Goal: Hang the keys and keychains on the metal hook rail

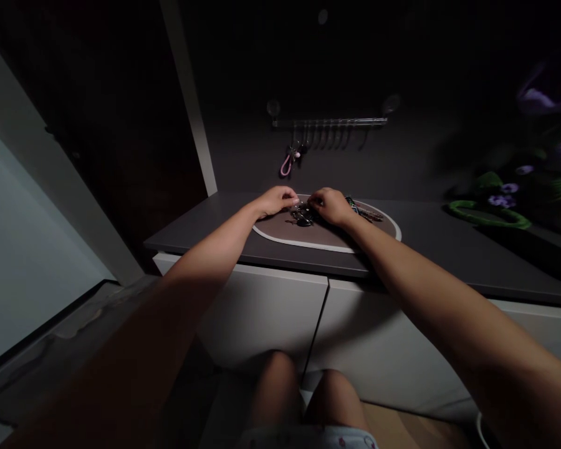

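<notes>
Bottom of frame, the person's knees (303,390) are bent, pale patterned shorts just below them. Ahead, two white cabinet doors (262,312) sit under the bench (206,224), a dark grey top with the forearms reaching out over its front edge. On the bench lies an oval brown placemat (325,240) with a pale rim. Left hand (275,201) is at the mat's left part, right hand (330,207) at its middle, both palm down and partly closed, fingers curved in toward each other. Between them and touching the fingertips of both is a dark bunch of keys (303,215), lying on the mat. Grip on both sides looks half closed around the bunch, but low light hides whether either hand is actually holding it. Just right of the right hand, a second set of keys (365,211) with a colored strap lies on the mat. Further back on the wall, a metal hook rail (330,123) holds a pink loop strap (286,165) hanging at its left end. Upper right, blurred purple flowers (502,199) sit above a green loop (489,216).
</notes>
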